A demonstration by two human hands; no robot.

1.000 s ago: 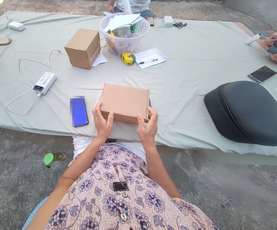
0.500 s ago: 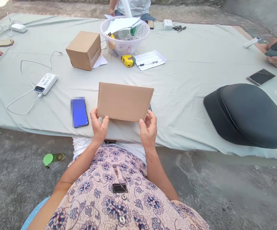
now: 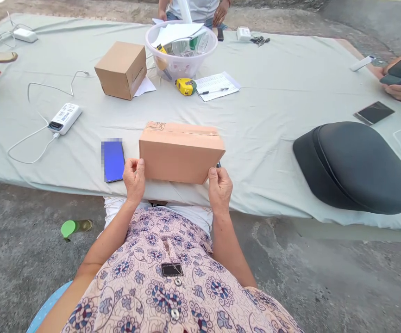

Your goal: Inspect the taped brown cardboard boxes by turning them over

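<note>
A flat brown cardboard box [image 3: 179, 159] is tilted up in front of me, its broad face toward me and a long narrow side with faint dark markings facing up. At its lower left corner my left hand [image 3: 134, 180] grips the edge between thumb and fingers. My right hand [image 3: 220, 187] pinches the lower right corner the same way. Something dark shows just behind the box's right edge, too covered to name. Left of my left hand lies a smartphone [image 3: 113, 160] with a blue-masked screen.
A white power bank [image 3: 65, 119] with a cable lies left. Beyond are a larger cardboard box [image 3: 120, 69], a plastic basket [image 3: 155, 53], a yellow tape measure [image 3: 185, 86] and a paper sheet with pens [image 3: 217, 87]. A black padded seat [image 3: 360, 166] stands right. Other people's hands are at the table edges.
The box has gone from lying flat to being tipped up, with its far side now turned upward. Both hands have shifted to its lower corners. A person across has brought a hand into view.
</note>
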